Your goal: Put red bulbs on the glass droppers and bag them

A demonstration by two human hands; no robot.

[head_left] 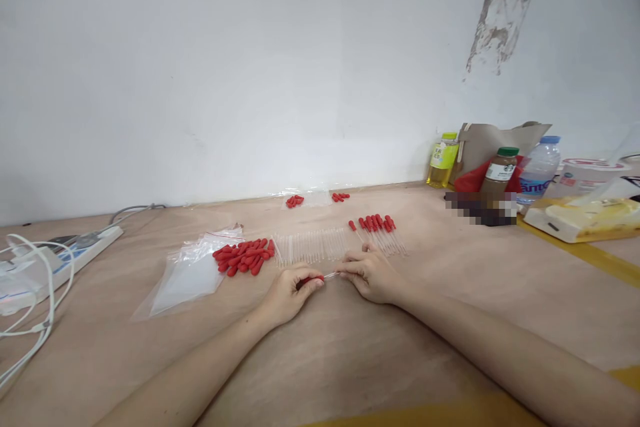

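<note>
My left hand point(291, 293) pinches a red rubber dropper bulb point(313, 279), mostly covered by the fingers. A thin clear dropper tube point(331, 275) runs from that bulb to my right hand point(373, 275), which grips its other end between thumb and fingers. Whether the tube sits inside the bulb is hidden. Just beyond my hands, a row of loose clear tubes point(310, 245) lies side by side. Left of the row is a pile of red bulbs point(243, 255). To the right lie several droppers with red bulbs on their tubes point(383, 225).
Clear plastic bags point(193, 273) lie at the left, near a white power strip point(85, 255) and white cables point(50, 307). Small bagged red bulbs point(295, 201) rest by the wall. Bottles, including a yellow one point(443, 160), and a tissue pack point(580, 220) stand at the right.
</note>
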